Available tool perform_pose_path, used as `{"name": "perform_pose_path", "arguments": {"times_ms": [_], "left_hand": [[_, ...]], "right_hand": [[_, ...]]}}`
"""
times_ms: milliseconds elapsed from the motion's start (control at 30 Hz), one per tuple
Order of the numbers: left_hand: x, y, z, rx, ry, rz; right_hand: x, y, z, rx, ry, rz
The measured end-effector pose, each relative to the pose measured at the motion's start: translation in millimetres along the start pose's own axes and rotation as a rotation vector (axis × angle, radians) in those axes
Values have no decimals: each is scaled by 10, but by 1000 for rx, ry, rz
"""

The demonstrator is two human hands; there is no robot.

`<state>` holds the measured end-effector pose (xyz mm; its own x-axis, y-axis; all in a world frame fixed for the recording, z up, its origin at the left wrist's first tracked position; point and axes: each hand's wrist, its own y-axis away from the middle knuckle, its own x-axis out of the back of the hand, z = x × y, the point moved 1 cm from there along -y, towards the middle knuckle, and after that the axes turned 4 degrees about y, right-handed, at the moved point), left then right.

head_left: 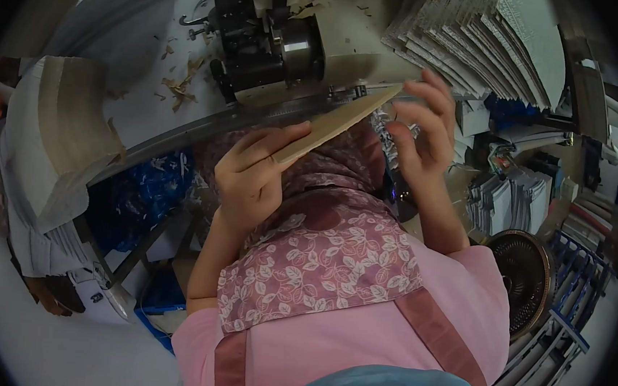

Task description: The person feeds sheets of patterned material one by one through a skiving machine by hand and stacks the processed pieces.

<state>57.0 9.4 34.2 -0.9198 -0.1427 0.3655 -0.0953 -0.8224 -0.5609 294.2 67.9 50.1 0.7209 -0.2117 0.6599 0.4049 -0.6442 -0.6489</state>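
Note:
A thin, flat tan piece (339, 126) is held tilted in front of the apron, its right end higher. My left hand (252, 178) grips its lower left end, fingers on top and thumb hidden beneath. Close by its upper right end is my right hand (430, 130), with fingers curved and apart; whether a fingertip touches the edge is unclear. Just beyond the piece stands a black machine with a shiny roller (299, 47), mounted at the worktable's edge (183, 129).
Stacked grey sheets (473, 46) fan out at the upper right, and another layered stack (59, 137) stands at the left. Tan scraps (179, 88) lie on the table. Below are a blue bag (145, 195), a round fan (520, 282) and a blue rack (578, 272).

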Motion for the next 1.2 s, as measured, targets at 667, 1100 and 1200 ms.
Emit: {"name": "perform_pose_path", "arguments": {"times_ms": [667, 1100, 1200], "left_hand": [[74, 130, -47, 129, 172, -27], [216, -261, 271, 115, 396, 324], [324, -671, 417, -12, 428, 177]], "right_hand": [[-89, -444, -92, 2, -30, -91], [357, -89, -161, -267, -611, -219], [795, -343, -124, -125, -410, 174]]}}
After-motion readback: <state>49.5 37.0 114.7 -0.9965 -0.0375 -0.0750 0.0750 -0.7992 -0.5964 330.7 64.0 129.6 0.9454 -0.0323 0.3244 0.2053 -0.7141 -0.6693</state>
